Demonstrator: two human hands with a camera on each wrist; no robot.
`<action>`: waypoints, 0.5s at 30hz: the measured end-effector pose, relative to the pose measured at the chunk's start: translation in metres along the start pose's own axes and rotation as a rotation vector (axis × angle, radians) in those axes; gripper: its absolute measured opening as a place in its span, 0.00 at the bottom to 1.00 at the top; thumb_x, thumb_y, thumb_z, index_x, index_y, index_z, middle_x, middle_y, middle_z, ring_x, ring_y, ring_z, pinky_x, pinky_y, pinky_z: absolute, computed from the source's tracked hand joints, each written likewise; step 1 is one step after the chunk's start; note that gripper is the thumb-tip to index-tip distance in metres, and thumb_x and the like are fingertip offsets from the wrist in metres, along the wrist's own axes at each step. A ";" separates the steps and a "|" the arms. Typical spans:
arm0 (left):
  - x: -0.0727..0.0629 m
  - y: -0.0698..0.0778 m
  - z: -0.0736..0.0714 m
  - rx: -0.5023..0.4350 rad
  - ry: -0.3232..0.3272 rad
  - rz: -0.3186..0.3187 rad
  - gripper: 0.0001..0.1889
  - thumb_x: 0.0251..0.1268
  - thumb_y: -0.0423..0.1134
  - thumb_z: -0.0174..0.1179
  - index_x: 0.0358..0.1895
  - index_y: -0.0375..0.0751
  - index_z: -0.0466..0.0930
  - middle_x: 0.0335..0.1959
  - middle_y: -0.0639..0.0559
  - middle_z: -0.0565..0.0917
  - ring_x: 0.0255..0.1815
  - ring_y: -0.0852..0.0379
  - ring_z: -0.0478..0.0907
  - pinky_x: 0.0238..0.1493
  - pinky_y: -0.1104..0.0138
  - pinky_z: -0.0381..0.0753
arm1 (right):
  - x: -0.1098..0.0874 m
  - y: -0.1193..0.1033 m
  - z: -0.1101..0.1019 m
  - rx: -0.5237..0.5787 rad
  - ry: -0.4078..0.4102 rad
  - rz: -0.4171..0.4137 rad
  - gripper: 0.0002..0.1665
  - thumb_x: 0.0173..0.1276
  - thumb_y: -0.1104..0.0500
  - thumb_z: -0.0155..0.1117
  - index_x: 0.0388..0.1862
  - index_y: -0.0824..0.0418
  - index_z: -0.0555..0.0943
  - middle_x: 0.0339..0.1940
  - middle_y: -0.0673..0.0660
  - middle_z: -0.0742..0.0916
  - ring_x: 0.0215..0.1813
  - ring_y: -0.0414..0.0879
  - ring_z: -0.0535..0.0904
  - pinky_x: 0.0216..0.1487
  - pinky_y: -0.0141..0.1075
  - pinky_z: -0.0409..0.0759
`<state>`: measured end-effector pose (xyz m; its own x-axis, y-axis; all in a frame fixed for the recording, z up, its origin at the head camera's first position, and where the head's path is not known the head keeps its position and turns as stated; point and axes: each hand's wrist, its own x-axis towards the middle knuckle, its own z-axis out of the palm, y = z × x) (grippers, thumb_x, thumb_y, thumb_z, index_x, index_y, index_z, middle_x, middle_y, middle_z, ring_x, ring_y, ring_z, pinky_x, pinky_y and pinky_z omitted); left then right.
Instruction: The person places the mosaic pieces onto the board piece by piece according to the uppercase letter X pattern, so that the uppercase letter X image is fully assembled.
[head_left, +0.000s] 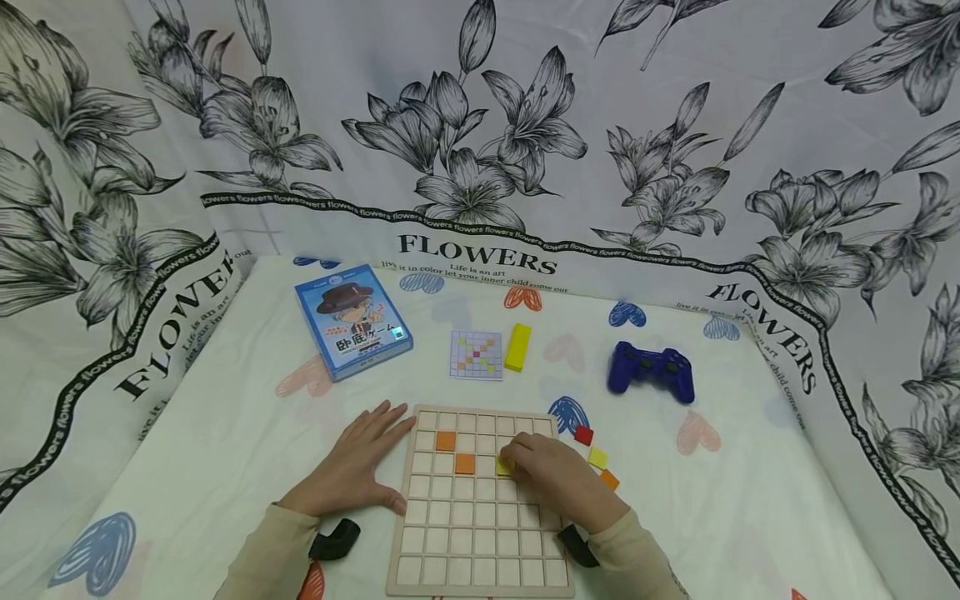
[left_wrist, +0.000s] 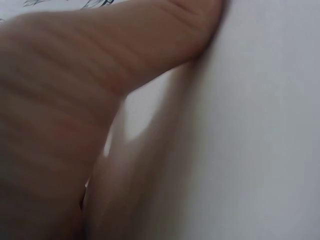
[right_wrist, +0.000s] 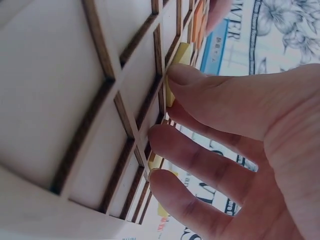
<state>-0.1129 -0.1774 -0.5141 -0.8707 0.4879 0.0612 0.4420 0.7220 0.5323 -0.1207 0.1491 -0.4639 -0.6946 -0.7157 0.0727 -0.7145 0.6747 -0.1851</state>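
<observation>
A wooden grid board [head_left: 475,564] lies flat on the white cloth. Two orange square tiles [head_left: 446,441] sit in its cells on a diagonal, upper left. My right hand [head_left: 558,479] reaches over the board's right side and pinches a yellow square tile [head_left: 504,467] at a cell. In the right wrist view the thumb presses on that yellow tile [right_wrist: 178,70], while another bit of yellow [right_wrist: 155,161] shows near the other fingertips. My left hand [head_left: 356,467] rests against the board's left edge with fingers spread and thumb at the rim.
Beside the board's right edge lie a red tile [head_left: 583,435], a yellow one [head_left: 597,457] and an orange one [head_left: 610,479]. Behind the board are a pattern card [head_left: 476,367], a yellow block [head_left: 517,347], a blue game box [head_left: 354,321] and a blue game controller [head_left: 651,371].
</observation>
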 end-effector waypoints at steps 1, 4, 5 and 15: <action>0.000 0.000 0.000 0.001 -0.003 -0.002 0.65 0.25 0.74 0.67 0.74 0.46 0.56 0.76 0.46 0.54 0.77 0.41 0.44 0.76 0.49 0.41 | 0.000 0.000 -0.001 0.004 -0.007 0.005 0.12 0.64 0.59 0.67 0.46 0.50 0.81 0.40 0.45 0.83 0.39 0.39 0.78 0.45 0.29 0.82; 0.001 0.002 -0.001 0.004 -0.010 -0.008 0.65 0.25 0.74 0.68 0.74 0.46 0.56 0.76 0.46 0.55 0.77 0.41 0.44 0.76 0.49 0.41 | -0.001 0.000 -0.002 0.022 -0.024 0.018 0.15 0.64 0.59 0.67 0.50 0.46 0.82 0.42 0.46 0.83 0.40 0.40 0.78 0.45 0.30 0.82; 0.001 0.002 -0.002 0.005 -0.010 -0.010 0.65 0.25 0.74 0.68 0.74 0.46 0.57 0.76 0.46 0.55 0.77 0.41 0.44 0.76 0.49 0.41 | -0.002 0.000 -0.002 0.029 -0.026 0.022 0.16 0.64 0.59 0.67 0.50 0.46 0.82 0.42 0.45 0.83 0.40 0.40 0.78 0.45 0.30 0.82; 0.000 0.002 0.000 -0.011 0.019 0.005 0.65 0.24 0.74 0.68 0.74 0.44 0.58 0.76 0.44 0.56 0.77 0.39 0.45 0.75 0.47 0.42 | -0.003 0.000 -0.002 0.041 -0.032 0.030 0.16 0.64 0.60 0.67 0.50 0.47 0.82 0.44 0.46 0.83 0.44 0.40 0.79 0.49 0.33 0.83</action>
<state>-0.1120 -0.1761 -0.5126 -0.8726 0.4819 0.0801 0.4440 0.7139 0.5415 -0.1188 0.1522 -0.4624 -0.7118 -0.7015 0.0349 -0.6893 0.6881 -0.2268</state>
